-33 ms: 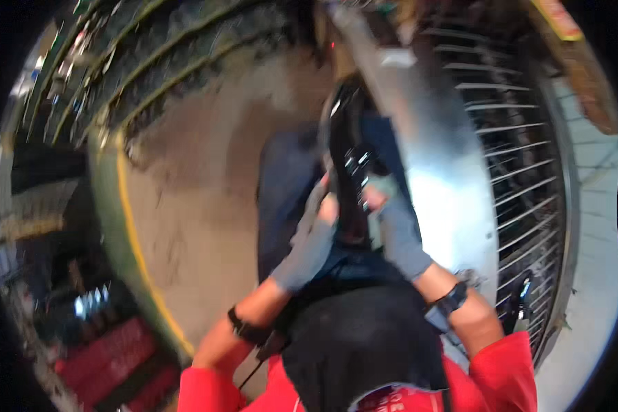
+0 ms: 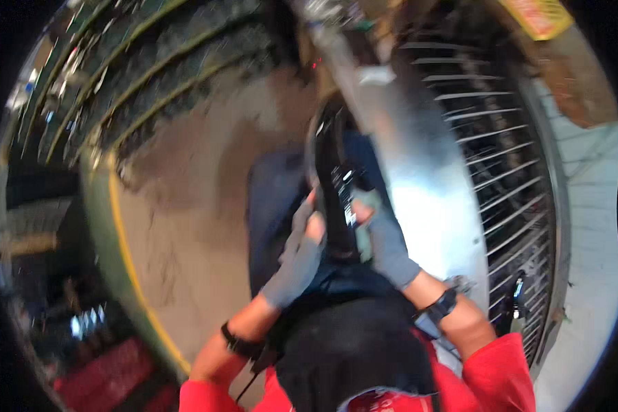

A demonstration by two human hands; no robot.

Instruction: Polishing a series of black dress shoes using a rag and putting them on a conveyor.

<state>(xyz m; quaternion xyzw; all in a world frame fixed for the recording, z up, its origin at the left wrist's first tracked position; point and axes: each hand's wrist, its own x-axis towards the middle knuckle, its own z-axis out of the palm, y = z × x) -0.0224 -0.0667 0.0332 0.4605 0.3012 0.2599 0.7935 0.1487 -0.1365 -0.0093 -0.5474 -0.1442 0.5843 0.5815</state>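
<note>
A glossy black shoe point(image 2: 332, 154) is held over my lap, its toe pointing away from me and its sole edge toward the left. My left hand point(image 2: 300, 250), in a grey fingerless glove, wraps the near left side of the shoe. On the opposite side, my right hand point(image 2: 384, 240), gloved the same way, is closed on a pale greenish cloth point(image 2: 364, 237) that lies against the shoe. Motion blur hides the details of the fingertips and of the shoe's near end.
To the right stands a shiny metal surface point(image 2: 429, 206) beside a rack of metal bars point(image 2: 505, 185). Another glossy black item point(image 2: 518, 292) rests on the rack. Dark tiered shelves point(image 2: 165, 69) are at the far left, and a yellow line point(image 2: 130, 268) marks the floor.
The whole view has shifted, so hands, shoe and surroundings appear slightly farther left. Both hands keep about the same hold.
</note>
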